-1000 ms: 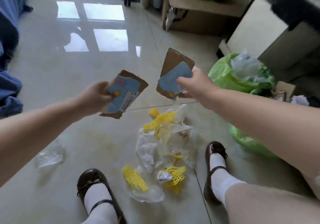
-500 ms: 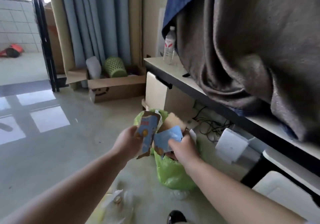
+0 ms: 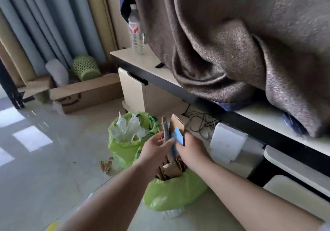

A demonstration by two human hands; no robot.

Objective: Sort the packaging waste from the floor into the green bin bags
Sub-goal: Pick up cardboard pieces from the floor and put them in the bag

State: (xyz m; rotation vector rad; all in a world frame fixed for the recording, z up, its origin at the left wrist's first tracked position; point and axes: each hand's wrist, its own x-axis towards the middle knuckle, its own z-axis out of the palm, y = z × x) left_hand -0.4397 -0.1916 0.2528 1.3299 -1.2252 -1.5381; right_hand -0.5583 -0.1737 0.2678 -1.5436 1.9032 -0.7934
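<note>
Both hands have carried the cardboard pieces over the nearer green bag, at six o'clock from the plastic-filled bag. Left hand and right hand each grip one piece; next, probably release them.

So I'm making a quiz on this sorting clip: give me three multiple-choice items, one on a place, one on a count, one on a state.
1. Where does the water bottle stand?
A. on the floor
B. on the white desk
C. in a bag

2. How many green bin bags show?
A. one
B. two
C. four

3. What fills the near green bag?
A. cardboard scraps
B. clear plastic
C. nothing

Answers:
1 B, it stands upright on the desk top.
2 B, the near bag and a far green bag.
3 A, brown card sticks up below the left hand and right hand, which hold card pieces.
</note>
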